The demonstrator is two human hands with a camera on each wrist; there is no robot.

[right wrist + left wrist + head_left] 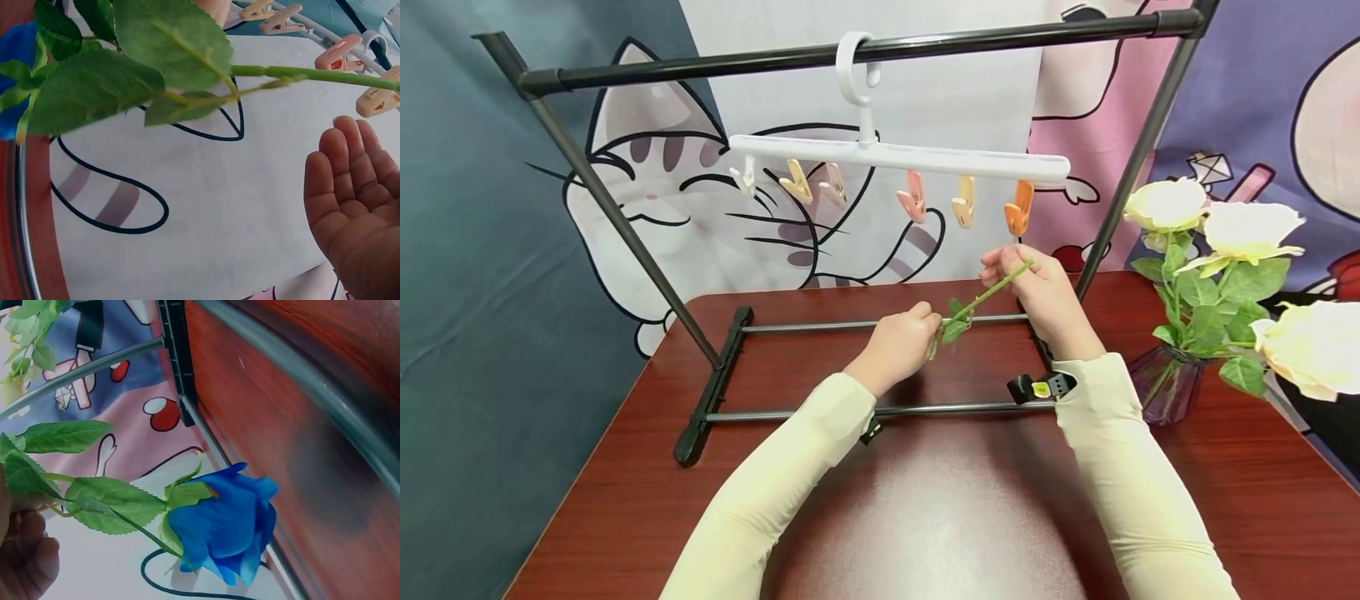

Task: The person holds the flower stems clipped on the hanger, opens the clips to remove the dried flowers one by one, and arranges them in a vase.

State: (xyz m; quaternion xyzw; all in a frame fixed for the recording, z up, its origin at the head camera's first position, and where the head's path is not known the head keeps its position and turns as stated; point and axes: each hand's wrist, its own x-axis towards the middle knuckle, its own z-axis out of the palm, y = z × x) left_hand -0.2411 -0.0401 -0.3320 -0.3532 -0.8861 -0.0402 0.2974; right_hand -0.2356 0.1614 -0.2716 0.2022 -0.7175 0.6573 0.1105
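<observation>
My left hand (895,346) grips a blue artificial rose (222,528) by its leafy stem, fingers curled round it among the green leaves (119,506). The bloom points down toward the table; in the head view the left hand hides it. From that hand the bare stem (996,289) slants up and right, its end overlapping my right hand (1048,300). In the right wrist view the right hand's fingers are loosely bent, palm showing, with the stem passing above them. Just over the right fingertips hangs an orange clothespin (1018,208).
A white hanger (895,156) with several pastel clothespins hangs from a black rack bar (737,62). The rack's base rails (805,327) stand on the reddish-brown table (925,517). At right, a purple glass vase (1168,387) holds white roses (1251,229). A cartoon-print curtain (655,175) hangs behind.
</observation>
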